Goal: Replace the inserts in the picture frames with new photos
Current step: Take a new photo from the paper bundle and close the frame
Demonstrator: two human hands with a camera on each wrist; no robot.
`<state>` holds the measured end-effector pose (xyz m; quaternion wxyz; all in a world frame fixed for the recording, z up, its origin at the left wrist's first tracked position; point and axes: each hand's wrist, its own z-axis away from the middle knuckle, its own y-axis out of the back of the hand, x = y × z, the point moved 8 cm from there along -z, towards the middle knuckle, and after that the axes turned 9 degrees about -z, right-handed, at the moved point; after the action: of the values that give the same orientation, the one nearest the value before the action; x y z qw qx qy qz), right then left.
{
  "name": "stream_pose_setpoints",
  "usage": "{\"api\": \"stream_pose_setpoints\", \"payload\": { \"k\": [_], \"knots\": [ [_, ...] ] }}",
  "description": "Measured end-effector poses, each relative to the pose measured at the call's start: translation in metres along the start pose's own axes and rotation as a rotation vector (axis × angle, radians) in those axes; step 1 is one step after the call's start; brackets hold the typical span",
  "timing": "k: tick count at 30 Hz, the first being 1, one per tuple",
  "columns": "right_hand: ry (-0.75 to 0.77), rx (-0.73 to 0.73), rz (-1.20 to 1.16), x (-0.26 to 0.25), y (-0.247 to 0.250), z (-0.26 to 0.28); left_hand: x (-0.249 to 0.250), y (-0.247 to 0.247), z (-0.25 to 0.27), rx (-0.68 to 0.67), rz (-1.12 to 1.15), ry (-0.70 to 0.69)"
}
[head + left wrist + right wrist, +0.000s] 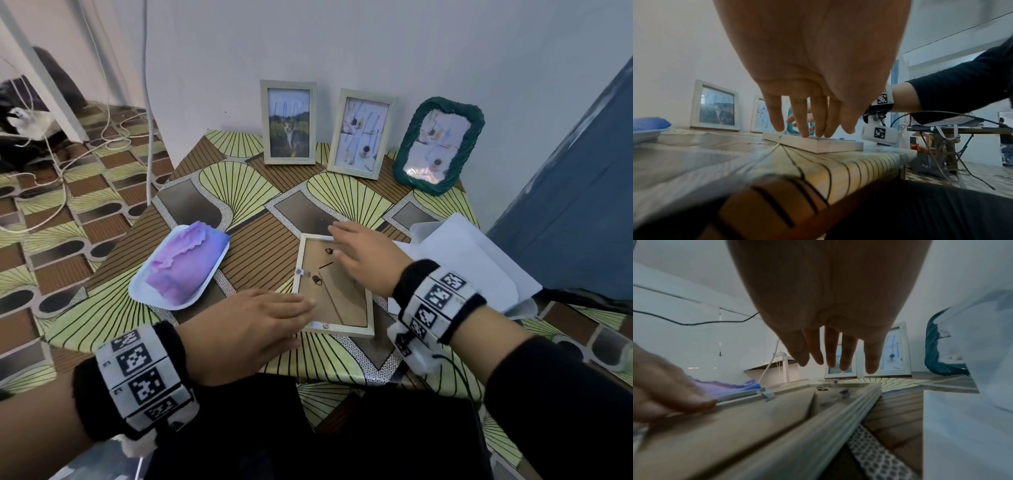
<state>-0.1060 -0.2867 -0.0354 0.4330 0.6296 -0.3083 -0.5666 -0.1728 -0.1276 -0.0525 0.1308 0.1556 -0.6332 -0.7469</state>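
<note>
A pale wooden picture frame lies face down on the patterned table, its brown backing board showing. My left hand has straight fingers resting on the frame's near left edge. My right hand hovers flat with spread fingers over the frame's far right part; in the right wrist view its fingers are straight above the frame. Three upright frames stand by the wall: a cat photo frame, a second pale frame and a green woven frame.
A white tray with a purple cloth sits left of the flat frame. White paper sheets lie at the right. A blue surface rises at the far right. Cables trail across the floor at the left.
</note>
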Motion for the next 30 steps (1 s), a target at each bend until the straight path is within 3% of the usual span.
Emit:
{"api": "stream_pose_setpoints", "payload": {
  "k": [4,7,13,23,26,30],
  "knots": [
    [-0.020,-0.195,0.081,0.004,-0.020,-0.006,0.000,-0.012,0.013,-0.057,-0.050,0.013],
    [-0.070,-0.213,0.138,0.011,-0.021,-0.001,-0.013,-0.018,0.020,-0.106,-0.066,0.079],
    [-0.087,-0.050,0.096,0.012,-0.005,0.028,-0.050,-0.019,0.021,-0.166,-0.102,0.253],
    [-0.080,0.134,-0.080,0.014,0.000,0.074,-0.090,-0.020,-0.010,-0.325,-0.105,0.343],
    [-0.116,0.171,-0.126,0.017,0.004,0.074,-0.089,-0.018,-0.012,-0.291,-0.108,0.366],
    [-0.198,0.130,-0.110,0.025,0.001,0.069,-0.082,-0.013,-0.003,-0.135,-0.018,0.421]
  ]
}}
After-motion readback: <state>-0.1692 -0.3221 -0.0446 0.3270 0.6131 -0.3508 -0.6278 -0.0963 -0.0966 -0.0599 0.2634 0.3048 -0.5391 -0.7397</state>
